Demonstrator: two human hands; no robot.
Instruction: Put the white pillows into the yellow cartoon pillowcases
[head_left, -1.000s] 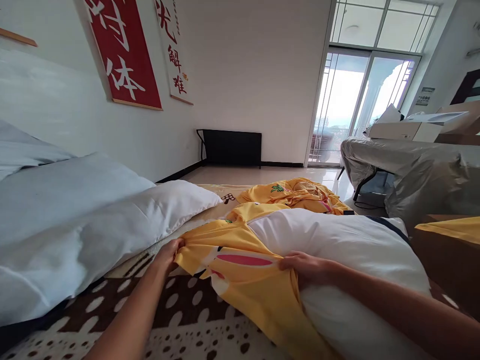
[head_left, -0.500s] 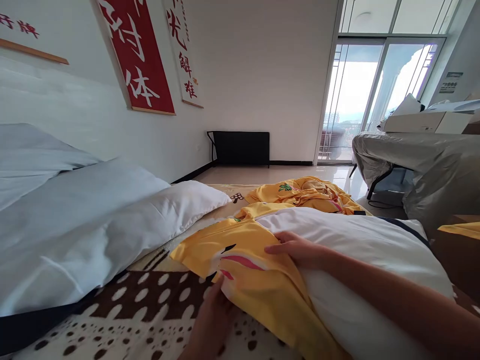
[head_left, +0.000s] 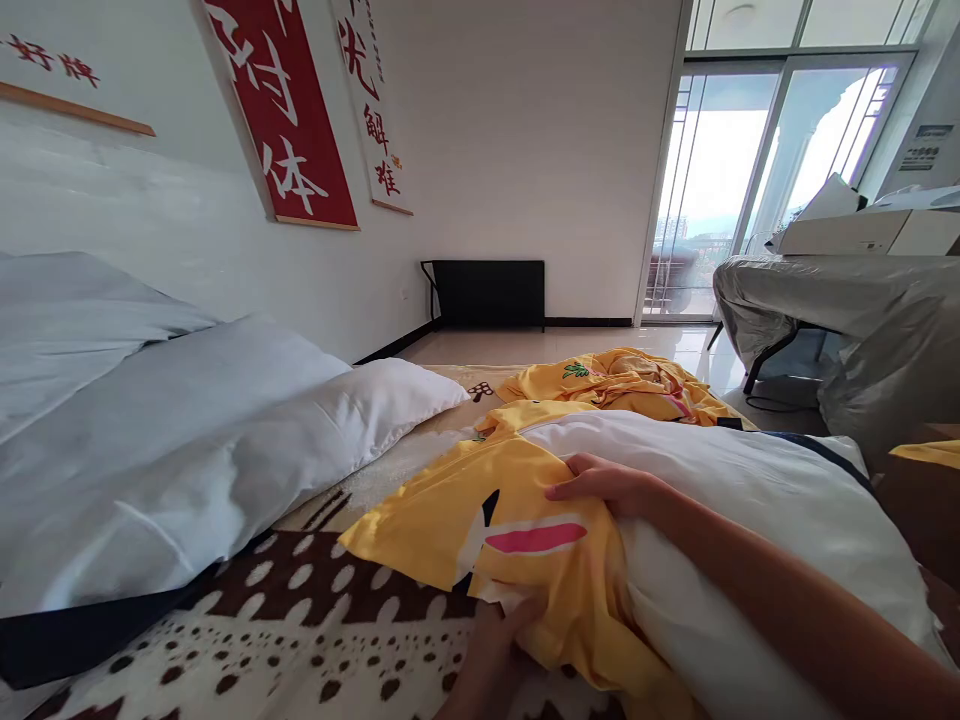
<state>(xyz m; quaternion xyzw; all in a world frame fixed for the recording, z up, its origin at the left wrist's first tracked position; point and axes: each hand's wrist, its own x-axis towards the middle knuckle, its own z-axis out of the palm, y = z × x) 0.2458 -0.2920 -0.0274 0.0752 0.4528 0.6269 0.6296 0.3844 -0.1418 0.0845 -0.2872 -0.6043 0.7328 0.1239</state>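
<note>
A yellow pillowcase (head_left: 420, 500) with a pink-and-white print covers the near-left end of a white pillow (head_left: 712, 470) lying on the bed. My right hand (head_left: 607, 485) is closed over the pillowcase near its rim, thumb on the yellow cloth and the other fingers partly hidden by pillow and fabric. Lower down, my left hand (head_left: 502, 635) pinches the pillowcase's front edge, its fingertips tucked partly under the cloth. Loose yellow folds hang between my left hand and the pillow's near side.
Several white pillows (head_left: 285, 430) lie along the left wall. A crumpled yellow cloth (head_left: 622, 380) rests at the bed's far edge. Brown-and-cream patterned bedding (head_left: 300, 580) lies beneath. A plastic-covered table (head_left: 840, 290) holding boxes stands right, a black panel (head_left: 487, 293) against the far wall.
My left hand has moved right with the pillowcase's edge, and the pink print now shows flatter and wider. My right hand keeps its hold on the cloth. The view has shifted slightly.
</note>
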